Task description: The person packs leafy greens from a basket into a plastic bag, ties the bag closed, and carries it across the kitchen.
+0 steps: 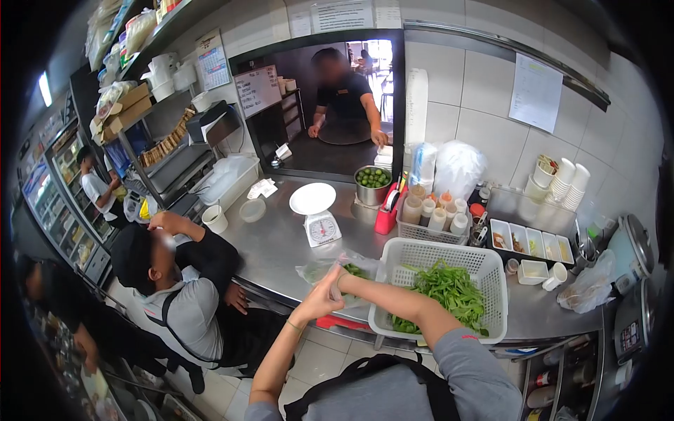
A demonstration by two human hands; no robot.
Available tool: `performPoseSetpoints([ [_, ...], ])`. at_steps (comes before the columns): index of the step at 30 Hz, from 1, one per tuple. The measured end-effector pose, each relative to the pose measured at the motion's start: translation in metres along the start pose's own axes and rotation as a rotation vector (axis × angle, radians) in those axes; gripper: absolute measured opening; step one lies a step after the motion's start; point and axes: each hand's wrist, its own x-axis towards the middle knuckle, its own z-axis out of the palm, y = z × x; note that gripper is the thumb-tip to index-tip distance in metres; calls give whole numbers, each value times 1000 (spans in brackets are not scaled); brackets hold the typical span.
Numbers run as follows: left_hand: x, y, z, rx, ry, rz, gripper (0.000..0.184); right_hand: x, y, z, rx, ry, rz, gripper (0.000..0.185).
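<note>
Left hand (316,303), right hand (340,281), both clamped on filmy clear bag (356,262), leafy greens (449,291) in perforated basket (496,291).

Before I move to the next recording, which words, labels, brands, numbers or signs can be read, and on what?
None can be quoted with confidence.
Whiteboard: handwriting too blurred.
Calendar: figures too small.
Top notice: printed lines too small.
Hanging sheet: text too faint and small.
Kitchen scale: dial markings too small.

Clear bag (368,271); green leaves (354,269) inside
</note>
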Motion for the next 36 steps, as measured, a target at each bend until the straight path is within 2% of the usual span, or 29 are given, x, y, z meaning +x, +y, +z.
performPoseSetpoints([
  [2, 1, -7, -2, 140, 44, 136, 86, 4, 5, -13, 0, -120, -58, 59],
  [3, 4, 10, -11, -237, 66, -156, 85, -10, 4, -42, 15, -203, -90, 59],
  [5, 24, 5, -36, -119, 114, 28, 84, -41, 5, -106, 47, -308, -148, 59],
  [6, 34, 4, -48, -63, 141, 121, 84, -54, 5, -135, 69, -307, -160, 59],
  [8, 54, 23, -68, -342, 157, -46, 80, -68, 12, -178, 95, -214, -173, 59],
  [10, 72, 50, -86, -463, 133, -151, 78, -65, 30, -190, 131, 105, -181, 55],
  [11, 80, 66, -95, -523, 118, -206, 77, -65, 40, -194, 102, 270, -255, 53],
  [12, 89, 81, -104, -515, 111, -229, 76, -97, 37, -223, 148, 341, -245, 48],
  [13, 101, 79, -115, -534, 127, -220, 73, -119, 40, -238, 265, 556, -294, 45],
  [14, 113, 83, -126, -538, 159, -247, 72, -139, 42, -244, 401, 884, -356, 43],
  [15, 124, 89, -136, -564, 155, -196, 76, -166, 35, -253, 690, 1119, -380, 42],
  [16, 135, 91, -149, -574, 166, -149, 74, -200, 29, -266, 792, 1190, -269, 38],
  [17, 147, 94, -158, -568, 238, -141, 74, -217, 31, -266, 855, 1328, -264, 35],
  [19, 169, 101, -178, -532, 280, -125, 76, -250, 42, -253, 1066, 1398, -200, 29],
  [23, 201, 109, -182, -296, 456, 40, 77, -310, 53, -205, 1063, 1542, -111, 25],
  [25, 218, 79, -183, -106, 409, 49, 79, -341, 47, -184, 1110, 1577, 105, 23],
  [28, 228, 24, -162, 73, 376, 121, 81, -377, 47, -141, 1114, 1661, 242, 22],
  [29, 240, -32, -164, 479, 448, 303, 82, -389, 45, -129, 1106, 1698, 298, 22],
  [30, 227, -28, -143, 490, 444, 321, 84, -402, 40, -119, 1099, 1710, 385, 22],
  [31, 217, -33, -127, 457, 407, 203, 85, -415, 35, -109, 1090, 1719, 473, 21],
  [32, 205, -24, -110, 517, 383, 348, 85, -426, 34, -96, 1096, 1742, 535, 21],
  [36, 179, -19, -73, 575, 315, 342, 79, -460, 26, -54, 1124, 1819, 739, 22],
])
